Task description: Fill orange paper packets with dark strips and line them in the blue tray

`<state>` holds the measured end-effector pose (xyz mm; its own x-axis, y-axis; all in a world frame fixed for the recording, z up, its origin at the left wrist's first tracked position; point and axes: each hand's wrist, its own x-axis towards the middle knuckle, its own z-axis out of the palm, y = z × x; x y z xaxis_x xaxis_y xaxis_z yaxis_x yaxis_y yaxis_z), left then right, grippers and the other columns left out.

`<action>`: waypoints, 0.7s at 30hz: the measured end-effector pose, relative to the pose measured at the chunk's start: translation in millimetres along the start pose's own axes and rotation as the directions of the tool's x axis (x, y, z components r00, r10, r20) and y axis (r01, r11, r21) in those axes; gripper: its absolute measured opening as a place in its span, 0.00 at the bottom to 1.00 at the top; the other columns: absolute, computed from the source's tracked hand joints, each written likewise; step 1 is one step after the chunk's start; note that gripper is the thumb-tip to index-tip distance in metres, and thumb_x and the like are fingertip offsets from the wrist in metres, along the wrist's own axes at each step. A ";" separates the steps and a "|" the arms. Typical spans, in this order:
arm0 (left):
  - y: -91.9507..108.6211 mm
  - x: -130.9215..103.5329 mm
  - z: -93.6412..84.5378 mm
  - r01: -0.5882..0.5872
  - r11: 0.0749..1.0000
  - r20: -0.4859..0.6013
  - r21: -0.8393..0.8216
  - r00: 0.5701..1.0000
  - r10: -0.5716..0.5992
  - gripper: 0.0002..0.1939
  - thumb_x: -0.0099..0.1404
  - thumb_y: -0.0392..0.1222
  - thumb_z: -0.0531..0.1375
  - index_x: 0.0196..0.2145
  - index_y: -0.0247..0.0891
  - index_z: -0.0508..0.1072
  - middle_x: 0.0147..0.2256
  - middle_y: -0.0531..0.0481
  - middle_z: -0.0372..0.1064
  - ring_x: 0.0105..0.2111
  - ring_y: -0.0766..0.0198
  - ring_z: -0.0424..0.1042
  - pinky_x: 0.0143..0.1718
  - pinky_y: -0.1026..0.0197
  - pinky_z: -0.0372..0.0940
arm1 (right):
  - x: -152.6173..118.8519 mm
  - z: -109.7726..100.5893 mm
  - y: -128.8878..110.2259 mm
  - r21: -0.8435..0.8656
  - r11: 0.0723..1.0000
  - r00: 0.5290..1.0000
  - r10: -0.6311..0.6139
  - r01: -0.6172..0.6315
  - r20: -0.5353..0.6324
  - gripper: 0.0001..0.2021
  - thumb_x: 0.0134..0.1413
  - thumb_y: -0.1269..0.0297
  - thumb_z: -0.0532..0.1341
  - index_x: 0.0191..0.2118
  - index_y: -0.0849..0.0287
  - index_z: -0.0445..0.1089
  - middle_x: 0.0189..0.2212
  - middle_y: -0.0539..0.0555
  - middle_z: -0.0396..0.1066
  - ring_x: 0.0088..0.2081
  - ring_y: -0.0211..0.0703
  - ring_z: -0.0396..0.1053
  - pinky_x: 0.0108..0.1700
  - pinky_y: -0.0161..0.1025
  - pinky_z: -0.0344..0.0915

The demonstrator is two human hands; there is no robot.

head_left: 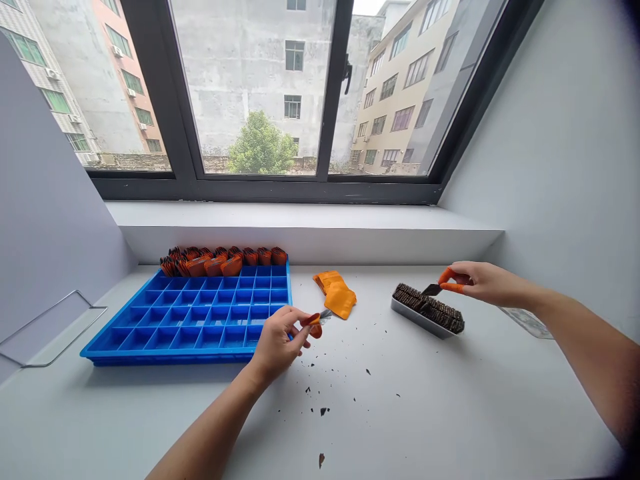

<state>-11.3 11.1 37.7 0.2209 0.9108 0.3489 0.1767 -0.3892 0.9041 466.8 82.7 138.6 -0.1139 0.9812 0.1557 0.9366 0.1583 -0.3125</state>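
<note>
My left hand (285, 335), in front of the blue divided tray (185, 360), pinches a small orange packet (313, 321) with something clear and grey sticking out at its right end. My right hand (473, 280), with orange coverings on its fingertips, holds a thin dark piece (431, 290) over a grey metal tin (420, 321). Rows of similar dark pieces (440, 313) stand packed in that tin. Between the hands, a few flat orange packets (341, 300) lie overlapping on the white table. Orange-and-dark packets (231, 265) fill the tray's back compartments.
Dark crumbs and flakes (324, 411) are scattered over the white table (425, 413). A wire stand (65, 360) is at the left. A clear flat item (527, 323) lies under the right forearm. Behind the table run a white ledge (310, 217) and a window.
</note>
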 end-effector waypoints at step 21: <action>5.6 0.5 1.9 0.109 0.958 -0.196 -0.265 0.967 -0.164 0.22 0.71 0.57 0.70 0.50 0.35 0.78 0.40 0.41 0.85 0.29 0.57 0.86 0.25 0.64 0.79 | 18.4 35.4 -250.3 0.295 0.642 0.701 -0.689 0.708 -0.184 0.11 0.75 0.56 0.60 0.45 0.57 0.75 0.34 0.52 0.68 0.34 0.40 0.66 0.36 0.38 0.66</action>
<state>-8.3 9.1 42.5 -0.0034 0.9715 0.2372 -0.0607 -0.2369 0.9696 218.5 65.0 186.5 -0.6643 0.5587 0.4965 0.4226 0.8286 -0.3671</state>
